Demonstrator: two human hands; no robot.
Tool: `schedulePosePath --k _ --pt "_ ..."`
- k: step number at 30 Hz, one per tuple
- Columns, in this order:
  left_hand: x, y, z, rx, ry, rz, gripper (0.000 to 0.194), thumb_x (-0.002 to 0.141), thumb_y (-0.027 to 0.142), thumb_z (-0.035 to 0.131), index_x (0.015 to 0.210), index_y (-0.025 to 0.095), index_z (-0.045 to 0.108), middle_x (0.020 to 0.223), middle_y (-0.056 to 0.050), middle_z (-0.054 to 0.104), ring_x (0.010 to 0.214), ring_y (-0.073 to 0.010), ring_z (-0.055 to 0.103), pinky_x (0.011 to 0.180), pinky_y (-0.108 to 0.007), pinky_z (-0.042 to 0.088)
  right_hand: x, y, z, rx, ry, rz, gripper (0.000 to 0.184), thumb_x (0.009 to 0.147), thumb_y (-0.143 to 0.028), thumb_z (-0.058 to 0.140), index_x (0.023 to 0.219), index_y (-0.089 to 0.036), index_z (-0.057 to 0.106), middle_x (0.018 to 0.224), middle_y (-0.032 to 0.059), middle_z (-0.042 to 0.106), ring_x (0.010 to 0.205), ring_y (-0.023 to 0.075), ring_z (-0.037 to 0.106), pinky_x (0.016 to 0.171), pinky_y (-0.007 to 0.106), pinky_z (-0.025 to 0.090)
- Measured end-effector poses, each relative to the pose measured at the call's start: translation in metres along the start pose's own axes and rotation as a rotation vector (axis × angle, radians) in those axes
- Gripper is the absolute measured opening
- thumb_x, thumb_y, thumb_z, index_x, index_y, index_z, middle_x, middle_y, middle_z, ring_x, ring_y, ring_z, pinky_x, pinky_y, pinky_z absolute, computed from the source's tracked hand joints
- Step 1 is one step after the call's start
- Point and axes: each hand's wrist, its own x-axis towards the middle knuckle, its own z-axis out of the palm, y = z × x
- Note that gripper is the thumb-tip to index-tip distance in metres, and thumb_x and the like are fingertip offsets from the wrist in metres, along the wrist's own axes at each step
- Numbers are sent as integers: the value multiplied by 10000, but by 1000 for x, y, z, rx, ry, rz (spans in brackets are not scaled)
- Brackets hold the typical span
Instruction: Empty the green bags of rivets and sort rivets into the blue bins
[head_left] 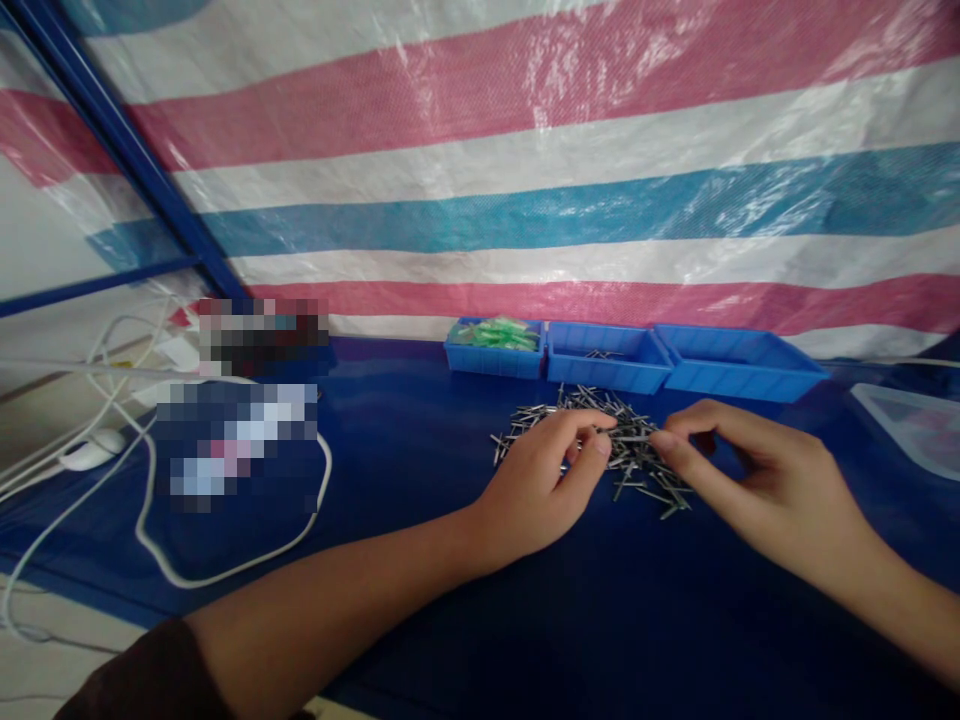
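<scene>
Both hands hold a thin grey metal pin (634, 438) between them, above a loose pile of similar pins (637, 470) on the blue table. My left hand (547, 470) pinches its left end between thumb and index finger. The right end is between the thumb and index finger of my right hand (757, 470). Fine details of the pin are too small to make out. Behind the pile stands a blue bin (611, 372) with a few pins in it.
Left of that bin is another blue bin (491, 358) with green and clear plastic pieces; a third blue bin (750, 380) is to the right. A clear plastic container (877, 410) lies far right. White cables (180, 580) and a white mouse (94, 450) lie left. Striped sheeting (525, 210) hangs behind.
</scene>
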Motion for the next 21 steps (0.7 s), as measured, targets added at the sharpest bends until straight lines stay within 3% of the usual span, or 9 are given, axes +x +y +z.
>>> schedulePosePath --k 3,6,12,16,21 --pt "-3 0 0 3 65 -63 244 901 204 455 1123 136 529 872 -36 642 726 -128 568 718 -261 462 17 7 0 -75 92 78 230 830 -398 549 727 -198 596 656 -1 617 563 116 524 563 240 403" --pt "-5 1 1 54 27 -11 227 865 154 480 1080 142 550 876 -27 646 752 -127 582 729 -264 447 44 19 5 -206 131 141 277 826 -426 535 716 -180 598 660 19 628 541 113 499 553 247 380" --pt "-6 -1 -3 298 -62 54 205 834 135 482 995 191 596 902 -4 661 893 -168 589 770 -330 377 85 52 22 -508 51 118 306 849 -402 500 768 -138 631 746 106 673 708 199 575 664 320 362" --pt "-4 -6 -10 486 -110 -8 217 807 122 479 921 226 631 949 15 663 940 -198 544 758 -358 336 76 58 25 -565 58 105 329 842 -440 480 791 -156 640 774 109 685 782 266 582 711 382 333" --pt "2 -12 -12 640 -135 24 176 811 210 524 928 250 648 960 17 641 929 -210 505 754 -372 308 39 52 18 -429 57 80 323 815 -432 448 797 -182 652 660 56 649 622 208 583 596 312 372"
